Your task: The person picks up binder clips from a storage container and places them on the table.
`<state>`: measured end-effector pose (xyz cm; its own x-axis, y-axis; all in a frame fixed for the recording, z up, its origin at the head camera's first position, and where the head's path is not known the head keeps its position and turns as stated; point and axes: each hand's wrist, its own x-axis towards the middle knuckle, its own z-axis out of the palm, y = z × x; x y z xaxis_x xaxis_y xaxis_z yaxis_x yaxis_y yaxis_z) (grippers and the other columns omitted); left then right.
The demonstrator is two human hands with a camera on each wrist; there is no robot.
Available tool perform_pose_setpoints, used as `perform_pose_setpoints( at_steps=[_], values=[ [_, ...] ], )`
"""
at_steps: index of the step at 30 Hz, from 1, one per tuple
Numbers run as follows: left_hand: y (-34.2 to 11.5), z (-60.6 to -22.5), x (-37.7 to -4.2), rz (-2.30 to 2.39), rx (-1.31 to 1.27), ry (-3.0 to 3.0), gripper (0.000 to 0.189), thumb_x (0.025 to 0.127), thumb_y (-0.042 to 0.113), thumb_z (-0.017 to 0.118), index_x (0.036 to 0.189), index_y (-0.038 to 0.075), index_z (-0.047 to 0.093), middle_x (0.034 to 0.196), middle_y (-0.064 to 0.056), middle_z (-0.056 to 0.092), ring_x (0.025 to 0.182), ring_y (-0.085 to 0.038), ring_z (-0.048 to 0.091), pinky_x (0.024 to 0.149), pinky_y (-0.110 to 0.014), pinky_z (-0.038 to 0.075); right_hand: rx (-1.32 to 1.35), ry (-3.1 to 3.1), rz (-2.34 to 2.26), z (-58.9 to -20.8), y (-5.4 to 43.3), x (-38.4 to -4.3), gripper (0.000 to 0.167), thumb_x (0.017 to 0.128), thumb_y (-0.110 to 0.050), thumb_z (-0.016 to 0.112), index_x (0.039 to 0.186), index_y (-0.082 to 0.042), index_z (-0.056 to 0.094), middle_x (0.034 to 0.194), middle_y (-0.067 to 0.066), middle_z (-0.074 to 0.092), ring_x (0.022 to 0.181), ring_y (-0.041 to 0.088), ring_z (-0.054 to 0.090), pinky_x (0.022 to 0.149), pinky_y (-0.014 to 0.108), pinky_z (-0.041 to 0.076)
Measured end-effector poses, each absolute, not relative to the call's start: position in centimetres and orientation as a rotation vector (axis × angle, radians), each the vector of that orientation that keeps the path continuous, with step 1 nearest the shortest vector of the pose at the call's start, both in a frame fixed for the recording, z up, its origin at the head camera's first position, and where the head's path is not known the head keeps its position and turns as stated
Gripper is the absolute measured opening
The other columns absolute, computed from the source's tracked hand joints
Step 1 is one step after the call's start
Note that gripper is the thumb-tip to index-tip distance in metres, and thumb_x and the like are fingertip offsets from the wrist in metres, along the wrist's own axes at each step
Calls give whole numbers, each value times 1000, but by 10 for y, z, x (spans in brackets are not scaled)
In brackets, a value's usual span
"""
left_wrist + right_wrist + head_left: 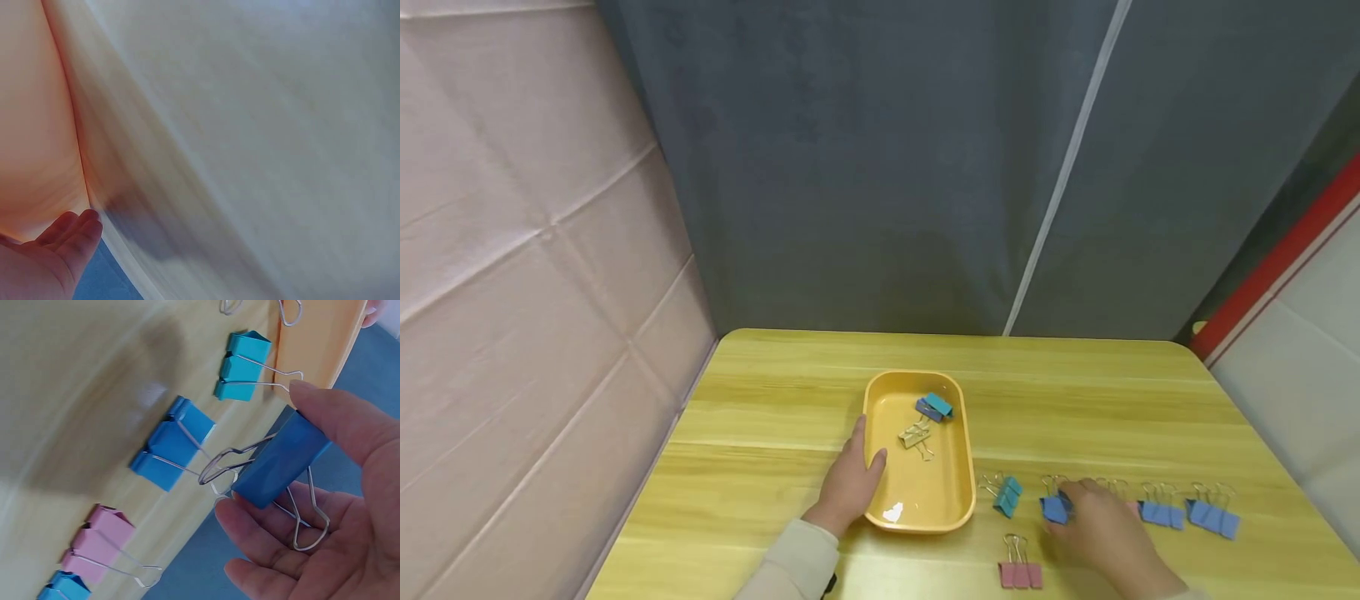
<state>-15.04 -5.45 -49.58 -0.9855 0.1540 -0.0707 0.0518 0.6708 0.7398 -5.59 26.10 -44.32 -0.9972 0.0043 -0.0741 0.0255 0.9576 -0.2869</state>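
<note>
My left hand point(847, 483) holds the left wall of a yellow tray point(874, 515), thumb over the rim and fingers along the outside. In the left wrist view its fingertips point(90, 215) meet the tray's outer side. Inside the tray lie a teal binder clip point(940, 404), a blue one point(928, 411) and a gold one point(914, 436). Pinched between the thumb and fingers of my right hand point(350, 506) is a blue binder clip point(281, 459), its wire handles sticking out on both sides. Close by on the table lies another blue clip point(174, 442).
Right of the tray sits a teal clip point(1008, 497), with a pink clip point(1020, 575) nearer the front. Farther right, a partly hidden pink clip point(100, 544) and two blue clips point(1161, 513) continue the row. A dark curtain point(850, 167) hangs behind the table point(760, 467).
</note>
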Motion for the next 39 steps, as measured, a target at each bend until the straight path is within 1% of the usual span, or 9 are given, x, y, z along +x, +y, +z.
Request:
perform_pose_setpoints(
  at_steps=[3, 9, 18, 21, 28, 31, 33, 36, 39],
  values=[
    [-55, -495, -150, 1209, 161, 2756, 69, 100, 32, 49, 155, 6, 15, 148, -27, 36, 128, -46, 44, 105, -58, 38, 72, 3009, -454, -446, 263, -53, 63, 73, -35, 82, 111, 10, 62, 106, 26, 64, 99, 48, 59, 86, 60, 50],
    [-55, -496, -150, 1211, 152, 2753, 69, 100, 32, 49, 155, 7, 15, 149, -26, 36, 128, -46, 44, 106, -58, 38, 123, 2940, -484, -453, 267, -49, 69, 73, -40, 81, 115, 12, 60, 109, 30, 62, 99, 49, 59, 83, 62, 50],
    [-56, -496, -151, 1214, 155, 2756, 69, 100, 32, 49, 155, 7, 15, 149, -26, 36, 130, -45, 43, 107, -57, 37, 227, 2854, -478, -464, 270, -41, 79, 75, -48, 77, 121, 13, 57, 123, 40, 51, 111, 57, 50, 88, 67, 44],
    [-55, -495, -151, 1216, 161, 2760, 69, 100, 31, 49, 155, 6, 15, 149, -26, 36, 130, -45, 43, 106, -57, 37, 249, 2843, -478, -468, 271, -40, 81, 74, -50, 78, 120, 13, 56, 124, 41, 49, 109, 57, 51, 85, 67, 46],
    [-55, -493, -150, 1208, 169, 2773, 69, 100, 32, 49, 154, 6, 16, 148, -26, 36, 129, -45, 44, 105, -57, 38, 284, 2824, -478, -477, 273, -38, 80, 71, -48, 81, 117, 14, 57, 117, 37, 56, 103, 53, 56, 81, 63, 50],
    [-55, -493, -150, 1206, 171, 2777, 69, 100, 32, 50, 154, 6, 16, 149, -26, 36, 129, -45, 44, 105, -56, 39, 273, 2824, -474, -482, 274, -36, 78, 69, -46, 82, 114, 14, 59, 109, 32, 61, 97, 48, 60, 80, 61, 51],
    [-55, -493, -150, 1210, 174, 2775, 69, 100, 31, 49, 154, 6, 16, 149, -26, 36, 129, -45, 44, 106, -56, 38, 261, 2824, -475, -484, 275, -35, 75, 69, -45, 82, 111, 13, 60, 102, 25, 64, 89, 39, 63, 77, 57, 53],
    [-55, -494, -150, 1220, 173, 2769, 69, 100, 31, 49, 154, 6, 16, 149, -25, 36, 129, -45, 44, 106, -56, 38, 244, 2820, -479, -487, 276, -34, 71, 69, -43, 83, 107, 12, 61, 94, 15, 64, 79, 24, 60, 70, 51, 55],
    [-55, -494, -150, 1223, 171, 2761, 69, 100, 32, 49, 154, 6, 16, 149, -25, 36, 128, -45, 44, 105, -56, 39, 233, 2816, -466, -488, 277, -33, 69, 69, -43, 83, 105, 11, 61, 92, 14, 63, 75, 20, 58, 67, 49, 56]
  ],
)
